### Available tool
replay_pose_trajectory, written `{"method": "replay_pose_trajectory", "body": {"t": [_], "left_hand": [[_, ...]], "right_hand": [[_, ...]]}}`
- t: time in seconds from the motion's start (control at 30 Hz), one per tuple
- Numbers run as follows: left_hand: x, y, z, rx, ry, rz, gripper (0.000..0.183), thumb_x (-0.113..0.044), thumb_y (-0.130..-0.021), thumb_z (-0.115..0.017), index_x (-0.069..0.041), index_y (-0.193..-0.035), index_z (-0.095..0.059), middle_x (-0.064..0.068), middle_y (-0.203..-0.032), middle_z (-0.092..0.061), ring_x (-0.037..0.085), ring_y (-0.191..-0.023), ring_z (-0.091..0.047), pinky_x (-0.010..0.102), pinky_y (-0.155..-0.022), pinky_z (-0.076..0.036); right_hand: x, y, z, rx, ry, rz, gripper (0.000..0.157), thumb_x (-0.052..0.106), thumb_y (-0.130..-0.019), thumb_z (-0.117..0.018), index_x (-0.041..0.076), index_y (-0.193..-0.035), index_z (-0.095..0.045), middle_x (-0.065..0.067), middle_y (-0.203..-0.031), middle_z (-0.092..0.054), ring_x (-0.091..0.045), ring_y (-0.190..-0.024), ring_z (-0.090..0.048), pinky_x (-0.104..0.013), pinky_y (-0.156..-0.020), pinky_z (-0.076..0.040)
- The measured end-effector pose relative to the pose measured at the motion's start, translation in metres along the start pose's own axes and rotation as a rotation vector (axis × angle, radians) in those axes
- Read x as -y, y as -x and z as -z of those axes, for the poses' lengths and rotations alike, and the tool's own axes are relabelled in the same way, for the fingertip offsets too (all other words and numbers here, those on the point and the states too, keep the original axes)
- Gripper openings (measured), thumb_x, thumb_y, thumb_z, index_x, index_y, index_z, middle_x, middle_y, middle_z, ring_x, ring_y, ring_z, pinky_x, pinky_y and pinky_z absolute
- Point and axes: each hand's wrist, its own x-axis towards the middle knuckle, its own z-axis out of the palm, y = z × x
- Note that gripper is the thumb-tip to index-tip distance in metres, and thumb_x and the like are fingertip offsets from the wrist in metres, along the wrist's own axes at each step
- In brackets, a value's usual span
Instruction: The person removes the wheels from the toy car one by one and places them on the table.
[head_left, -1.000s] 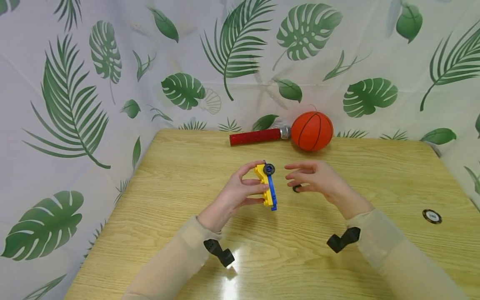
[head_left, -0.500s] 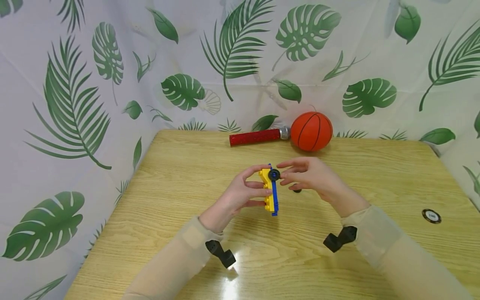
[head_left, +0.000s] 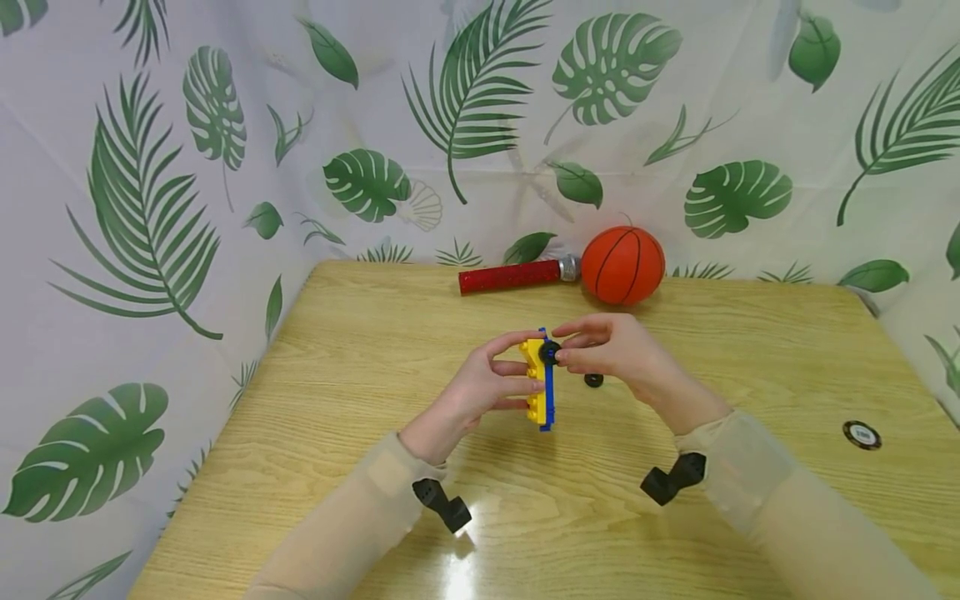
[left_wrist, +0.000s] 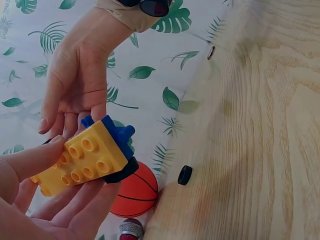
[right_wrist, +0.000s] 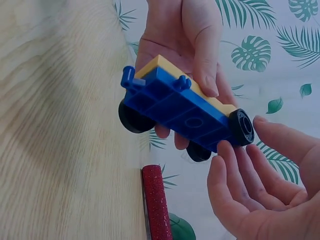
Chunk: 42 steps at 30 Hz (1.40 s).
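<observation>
My left hand [head_left: 474, 392] holds a toy car base [right_wrist: 185, 107], yellow with studs above and blue beneath, standing on end over the table. Three black wheels show on it in the right wrist view; one blue axle peg [right_wrist: 183, 83] is bare. My right hand [head_left: 618, 346] has thumb and fingertips at the edges of one black wheel [right_wrist: 241, 127] at the car's far end. On the table below the right hand lies a loose black wheel [head_left: 593, 380], also visible in the left wrist view. The left fingers partly hide the yellow studded side.
A red microphone [head_left: 510, 276] with a silver head lies at the table's back edge, against an orange-red toy basketball [head_left: 622, 265]. To the right on the wooden table [head_left: 750, 358] is a black-and-white poker chip [head_left: 862, 434]. Leaf-printed cloth [head_left: 465, 100] hangs behind and at the left.
My right hand has moved left, from beside the car base to its wheel. The left hand has shifted the car base slightly right and turned it a little. The loose wheel stays put.
</observation>
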Motion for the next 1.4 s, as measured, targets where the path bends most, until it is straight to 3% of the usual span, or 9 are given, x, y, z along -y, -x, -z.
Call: {"method": "replay_pose_trajectory", "body": {"t": [0.33,0.53,0.7,1.07,1.4], "left_hand": [[0.003,-0.003,0.001,-0.012,-0.048,-0.03,0.06,-0.003,-0.085,-0.075,-0.033,-0.134,-0.06,0.012,-0.121,-0.07,0.021,-0.101,-0.07,0.041,-0.082,-0.061],[0.005,-0.003,0.001,-0.004,-0.075,-0.073,0.061,-0.002,-0.085,-0.076,-0.032,-0.136,-0.06,0.013,-0.123,-0.069,0.021,-0.105,-0.068,0.04,-0.082,-0.061],[0.008,-0.003,0.002,0.01,-0.109,-0.103,0.062,-0.001,-0.085,-0.076,-0.03,-0.137,-0.059,0.013,-0.124,-0.069,0.021,-0.107,-0.068,0.039,-0.082,-0.061],[0.012,-0.004,0.002,0.008,-0.195,-0.176,0.061,-0.002,-0.085,-0.075,-0.029,-0.137,-0.059,0.01,-0.132,-0.064,0.025,-0.115,-0.065,0.034,-0.084,-0.061],[0.011,-0.004,-0.001,-0.028,-0.261,-0.204,0.061,-0.004,-0.083,-0.078,-0.032,-0.134,-0.061,0.01,-0.133,-0.064,0.023,-0.111,-0.068,0.034,-0.084,-0.061]], "right_hand": [[0.0,-0.003,-0.006,-0.049,-0.003,-0.015,0.046,0.011,-0.086,-0.077,-0.006,-0.126,-0.061,-0.008,-0.099,-0.072,-0.012,-0.087,-0.069,-0.035,-0.087,-0.06],[-0.004,-0.005,-0.008,-0.066,0.01,-0.029,0.048,0.015,-0.085,-0.079,-0.004,-0.125,-0.062,-0.007,-0.098,-0.07,-0.014,-0.085,-0.068,-0.031,-0.084,-0.06],[-0.005,-0.006,-0.009,-0.083,0.021,-0.063,0.048,0.017,-0.084,-0.08,-0.002,-0.124,-0.063,-0.01,-0.099,-0.07,-0.014,-0.083,-0.069,-0.035,-0.086,-0.06],[-0.005,-0.004,-0.014,-0.098,-0.038,-0.103,0.042,0.012,-0.086,-0.078,-0.01,-0.119,-0.063,-0.005,-0.09,-0.074,-0.012,-0.079,-0.072,-0.036,-0.084,-0.061],[-0.004,-0.004,-0.015,-0.127,0.008,-0.099,0.028,0.011,-0.086,-0.077,-0.007,-0.104,-0.066,-0.004,-0.086,-0.074,-0.012,-0.073,-0.069,-0.027,-0.073,-0.061]]}}
